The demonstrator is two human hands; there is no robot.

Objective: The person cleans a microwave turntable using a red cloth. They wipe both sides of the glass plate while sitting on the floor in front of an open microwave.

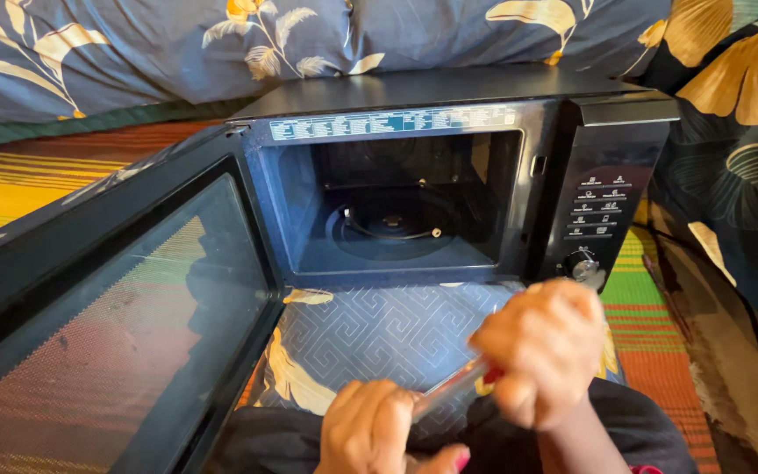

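Nearest, the left hand (370,430) and right hand (544,347) are both clamped on a slim red-handled metal tool (451,389), its long axis running from eight to two o'clock. This looks like readying the tool; next comes steadying it. Beyond, at twelve o'clock, the black microwave oven (449,175) stands with its door (116,325) open.

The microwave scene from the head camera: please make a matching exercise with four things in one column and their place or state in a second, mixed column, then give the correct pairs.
Things:
1. microwave door
2. control panel
3. right hand
4. left hand

Places or states:
A. on the right side of the oven front
B. swung open to the left
C. at the lower end of the thin metal tool, bottom of the picture
D. closed around the tool's red handle, in front of the oven

Pairs: 1-B, 2-A, 3-D, 4-C
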